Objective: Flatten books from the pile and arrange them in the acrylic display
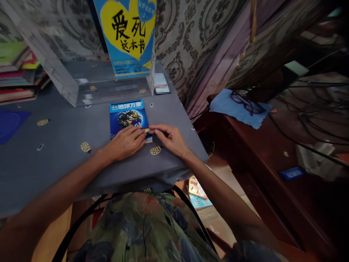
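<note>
A small blue book [128,109] with a globe and Chinese characters on its cover lies closed on the grey tablecloth. Across its lower half rests my left hand [129,142], fingers stretched out and lying flat on the cover. My right hand [171,140] is at the book's right edge, its thumb and index finger pinched together there, close to the left fingertips. A tiny yellow-white patch shows between the two hands; what it is I cannot tell. White page edges show at the lower right corner, while the rest of the lower cover is hidden.
Behind the book stands a clear acrylic holder [114,91] with a blue-and-yellow book [131,40]. Stacked books [19,80] and a blue sheet [12,123] lie left. Glasses [248,103] on a blue cloth [226,105] and tangled cables are on the dark wooden furniture at right.
</note>
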The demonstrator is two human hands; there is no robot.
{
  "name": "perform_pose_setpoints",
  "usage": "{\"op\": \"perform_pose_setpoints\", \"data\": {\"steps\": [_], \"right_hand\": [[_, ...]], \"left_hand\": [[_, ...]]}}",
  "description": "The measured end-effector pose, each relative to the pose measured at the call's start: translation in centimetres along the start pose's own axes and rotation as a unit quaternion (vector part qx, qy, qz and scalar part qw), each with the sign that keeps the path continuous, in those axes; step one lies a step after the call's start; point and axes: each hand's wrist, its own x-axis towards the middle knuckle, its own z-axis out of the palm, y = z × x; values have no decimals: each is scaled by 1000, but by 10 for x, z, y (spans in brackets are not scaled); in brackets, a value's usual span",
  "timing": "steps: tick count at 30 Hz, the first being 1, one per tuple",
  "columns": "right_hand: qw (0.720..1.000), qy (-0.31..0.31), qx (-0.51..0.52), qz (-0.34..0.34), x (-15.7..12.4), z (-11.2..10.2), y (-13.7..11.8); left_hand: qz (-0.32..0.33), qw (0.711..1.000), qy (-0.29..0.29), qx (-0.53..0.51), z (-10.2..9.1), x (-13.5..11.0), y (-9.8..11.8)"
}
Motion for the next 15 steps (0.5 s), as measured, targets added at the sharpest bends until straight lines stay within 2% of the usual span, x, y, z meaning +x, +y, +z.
{"op": "perform_pose_setpoints", "data": {"steps": [8,12,15], "right_hand": [[1000,-12,18,-2,-3,-1,-8],[997,-41,-47,-40,-7,-2,-10],[993,-39,-85,-77,-9,-1,-10]], "left_hand": [[-5,1000,-10,-7,-1,-1,1],[-5,1000,2,-20,-1,-2,1],[-10,999,17,-33,-1,-1,2]]}}
